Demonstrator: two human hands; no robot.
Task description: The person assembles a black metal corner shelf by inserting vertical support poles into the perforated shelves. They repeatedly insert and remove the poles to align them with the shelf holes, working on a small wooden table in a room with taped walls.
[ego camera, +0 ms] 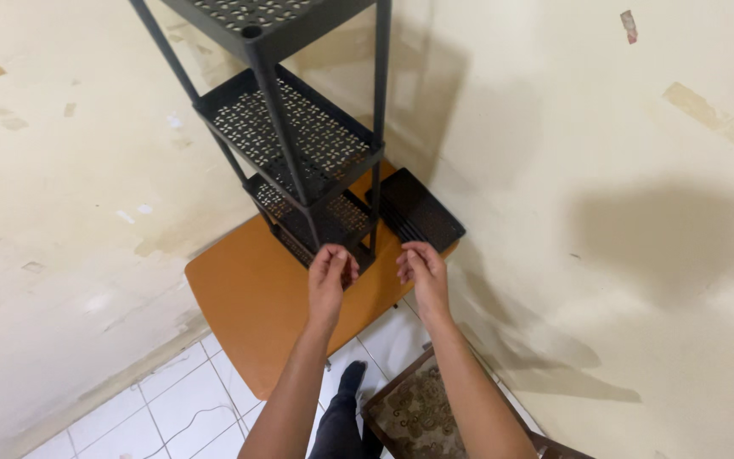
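While both hands hovered with fingers loosely curled and grasping nothing, the left hand [330,270] sat just at the lowest tier of the black perforated rack [299,136], and the right hand [423,270] was near that tier's front corner. That rack stood on an orange surface [248,297] in the wall corner. Beside the rack lay a loose black shelf panel [418,208].
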